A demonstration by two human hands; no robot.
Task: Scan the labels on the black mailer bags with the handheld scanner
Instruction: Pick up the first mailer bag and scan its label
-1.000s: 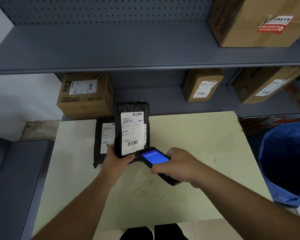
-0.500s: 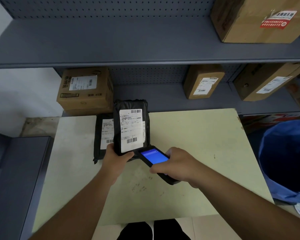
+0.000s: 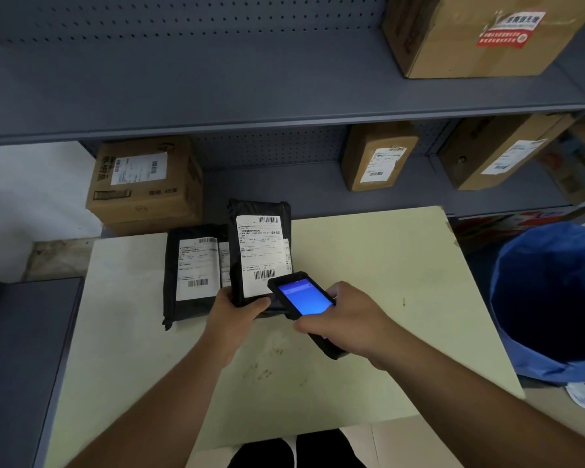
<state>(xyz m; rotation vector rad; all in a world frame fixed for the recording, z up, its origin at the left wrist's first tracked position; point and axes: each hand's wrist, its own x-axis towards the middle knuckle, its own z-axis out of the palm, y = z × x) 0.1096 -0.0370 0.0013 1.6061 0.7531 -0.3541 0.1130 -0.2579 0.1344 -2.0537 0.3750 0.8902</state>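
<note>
My left hand (image 3: 237,310) grips the bottom edge of a black mailer bag (image 3: 260,253) and holds it upright, its white label with barcodes facing me. My right hand (image 3: 347,320) holds the black handheld scanner (image 3: 303,298), whose blue screen is lit. The scanner's top end sits just below the label's lower barcode. A second black mailer bag (image 3: 191,275) with a white label lies flat on the pale table (image 3: 368,265), left of and partly behind the held bag. Another label edge shows between the two.
Grey metal shelves (image 3: 250,109) rise behind the table, carrying cardboard boxes (image 3: 146,184) with labels. More boxes (image 3: 379,160) stand at the right. A blue lined bin (image 3: 551,302) stands right of the table. A grey surface (image 3: 24,349) lies at the left.
The held bag has moved a little to the right of the flat bag, which now shows more of its label. The scanner stays at the label's lower end.
</note>
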